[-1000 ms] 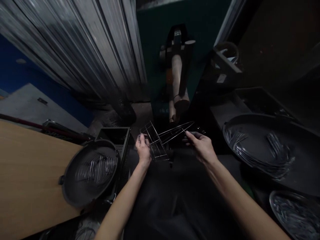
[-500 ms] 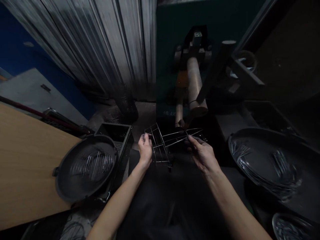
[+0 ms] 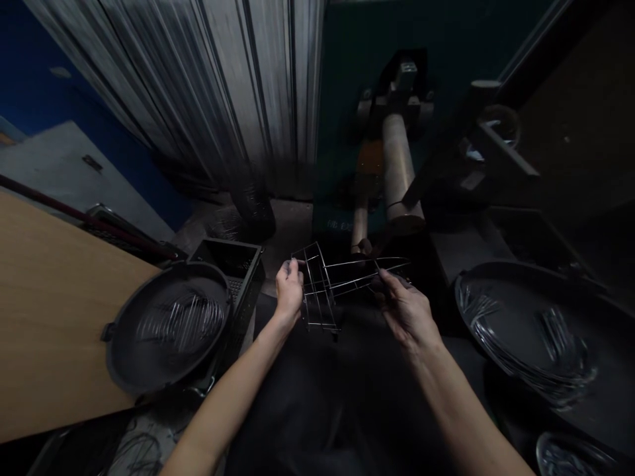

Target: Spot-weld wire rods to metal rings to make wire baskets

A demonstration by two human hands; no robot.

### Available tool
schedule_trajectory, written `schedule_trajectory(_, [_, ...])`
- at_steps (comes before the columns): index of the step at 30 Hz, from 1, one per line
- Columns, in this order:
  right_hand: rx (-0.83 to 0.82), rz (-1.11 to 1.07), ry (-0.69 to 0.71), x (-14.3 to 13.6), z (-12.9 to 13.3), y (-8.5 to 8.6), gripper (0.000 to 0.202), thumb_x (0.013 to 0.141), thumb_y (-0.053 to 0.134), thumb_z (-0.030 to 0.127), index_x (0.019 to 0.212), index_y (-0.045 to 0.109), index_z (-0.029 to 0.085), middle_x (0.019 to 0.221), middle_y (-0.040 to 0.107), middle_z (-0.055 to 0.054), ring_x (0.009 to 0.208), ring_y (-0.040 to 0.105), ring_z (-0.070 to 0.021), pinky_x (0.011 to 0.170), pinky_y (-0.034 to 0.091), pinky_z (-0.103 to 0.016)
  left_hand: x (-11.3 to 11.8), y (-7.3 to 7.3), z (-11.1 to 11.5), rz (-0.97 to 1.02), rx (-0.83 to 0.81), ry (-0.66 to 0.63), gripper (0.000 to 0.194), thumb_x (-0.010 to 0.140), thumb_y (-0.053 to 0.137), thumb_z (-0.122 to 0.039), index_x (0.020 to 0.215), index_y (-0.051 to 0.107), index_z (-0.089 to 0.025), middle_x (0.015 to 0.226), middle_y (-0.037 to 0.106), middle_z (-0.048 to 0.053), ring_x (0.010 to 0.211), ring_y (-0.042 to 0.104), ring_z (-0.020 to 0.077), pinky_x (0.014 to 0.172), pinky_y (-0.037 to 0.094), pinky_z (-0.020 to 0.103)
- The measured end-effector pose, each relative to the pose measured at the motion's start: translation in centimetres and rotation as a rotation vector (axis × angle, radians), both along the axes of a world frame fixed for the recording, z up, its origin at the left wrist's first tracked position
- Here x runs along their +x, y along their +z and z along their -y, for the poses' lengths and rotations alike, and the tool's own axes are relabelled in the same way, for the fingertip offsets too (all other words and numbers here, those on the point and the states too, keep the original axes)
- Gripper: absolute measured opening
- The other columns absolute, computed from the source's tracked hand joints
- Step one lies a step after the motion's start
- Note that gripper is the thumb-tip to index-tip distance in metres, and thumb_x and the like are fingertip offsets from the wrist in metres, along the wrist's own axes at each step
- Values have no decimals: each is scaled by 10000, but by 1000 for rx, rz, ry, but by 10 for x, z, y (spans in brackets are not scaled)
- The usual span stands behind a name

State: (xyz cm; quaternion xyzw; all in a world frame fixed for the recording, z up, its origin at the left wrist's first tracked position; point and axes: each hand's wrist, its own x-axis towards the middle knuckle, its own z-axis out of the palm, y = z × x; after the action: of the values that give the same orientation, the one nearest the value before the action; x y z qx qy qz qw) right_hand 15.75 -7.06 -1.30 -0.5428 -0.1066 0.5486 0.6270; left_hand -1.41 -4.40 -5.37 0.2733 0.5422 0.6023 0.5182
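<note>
Rack: It was up in the middle, between the two hands. Its long wires ran off to the right.
Left hand: It pinched the left side of the rack with thumb and fingers. The grip was small and tight.
Right hand: Its thumb and finger tips seemed to pinch a short wire by the long wires. Fingers lower down were too dark to tell.
Short wire: The step in hand looked like setting it across the long wires. The next move seemed to call for two still hands and a straight, light hold.
Thin rod: Its low end was just above the long wires. I could not tell if they touched.
Fat rod: It stuck out above the right hand, so there was not much room to lift there.
Left dish: It held wires and was well apart from the left hand.
Crate: Its edge was the near one on the left, with a gap before the hand.
Right dish: Its rim was away to the right.
Cloth: Over it, between the arms, was open room to pull back.
</note>
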Motion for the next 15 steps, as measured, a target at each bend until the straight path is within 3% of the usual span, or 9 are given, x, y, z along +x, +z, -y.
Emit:
schedule_trajectory(6, [9,-56,-11,-2,-4,1,279,514,842,170,687,622,161,629,636,27,549,595,-76,423,441,-119,-2,0,-4,-4,1,-4,275,831,545,-439,796,556,-166,438,247,-105,365,214,40,377,141,164])
schedule_trajectory(15, [17,-126,-1,-3,-1,5,248,563,836,189,721,648,159,670,656,19,596,622,-84,431,435,-120,1,14,0,124,-100,-26,226,823,561,-383,786,532,-163,380,240,-127,306,184,28,352,142,158])
